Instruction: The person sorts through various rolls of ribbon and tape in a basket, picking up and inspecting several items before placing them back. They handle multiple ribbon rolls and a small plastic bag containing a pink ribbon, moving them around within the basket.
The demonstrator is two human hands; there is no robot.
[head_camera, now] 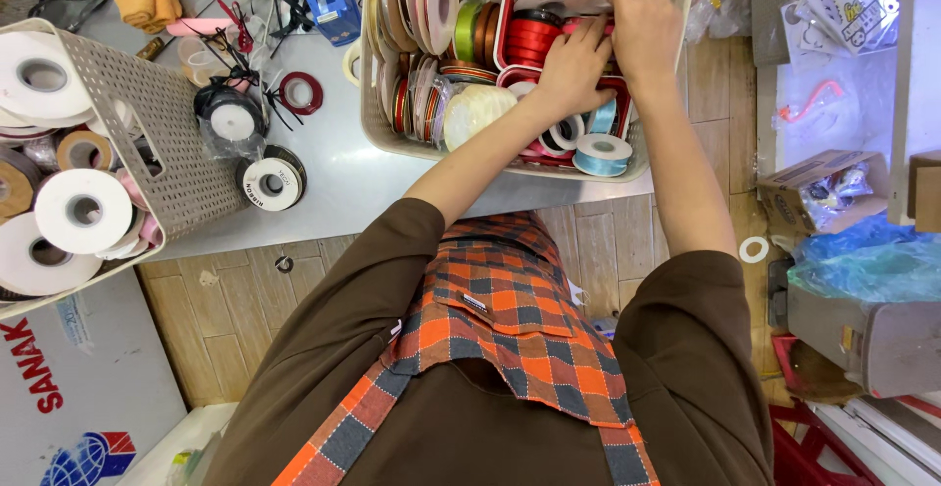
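while both hands [613, 50] grip red ribbon spools [534, 43], the spools stand on edge.

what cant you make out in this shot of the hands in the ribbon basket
Head view only:
- Left hand fingertips: buried among the spools, so its grip cannot be told.
- Right hand: palm down, so what lies under it is hidden.
- Basket: far rim cut off by the top edge.
- Red tray: mostly covered by spools and hands.
- Side basket: cut off by the left edge.

White red-blue sign [59, 398] bottom-left, cardboard box [818, 192] right
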